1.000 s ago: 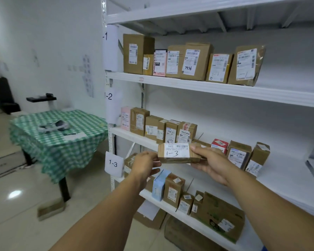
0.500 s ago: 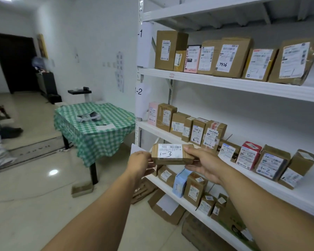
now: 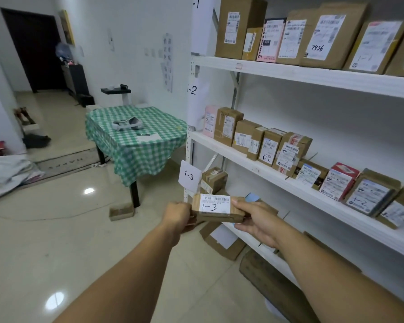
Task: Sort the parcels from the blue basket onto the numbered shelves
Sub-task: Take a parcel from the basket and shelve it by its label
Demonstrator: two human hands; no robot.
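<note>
Brown cardboard, a flat oblong: the parcel (image 3: 216, 207) hangs in the air between both hands, just in front of the left end of the rack and just below the paper tag (image 3: 189, 176) marked 1-3. It rests on nothing yet.

The left hand (image 3: 179, 214) is curled round the parcel's left end, knuckles towards the camera. The right hand (image 3: 254, 220) pinches the right end, thumb on the upper edge beside the white label and fingers underneath. Holding it by the 2 short ends leaves the label uncovered, which is probably the point: the handwritten 1-3 can be read against the tag on the upright.

The long axis runs left to right across the view, close to level and dipping slightly at the right end. The labelled broad face is turned up and back towards the camera, and its writing reads upright.

Label and tag agree, so the parcel likely belongs on the 1-3 shelf (image 3: 274, 258), which the hands and forearm largely hide. A small brown box (image 3: 214, 180) already sits at that shelf's left end, and a pale blue packet (image 3: 252, 197) shows just behind the right hand. Sliding the parcel in will probably mean swinging 1 short end towards the wall so it fits among them. The blue basket is out of view.
</note>
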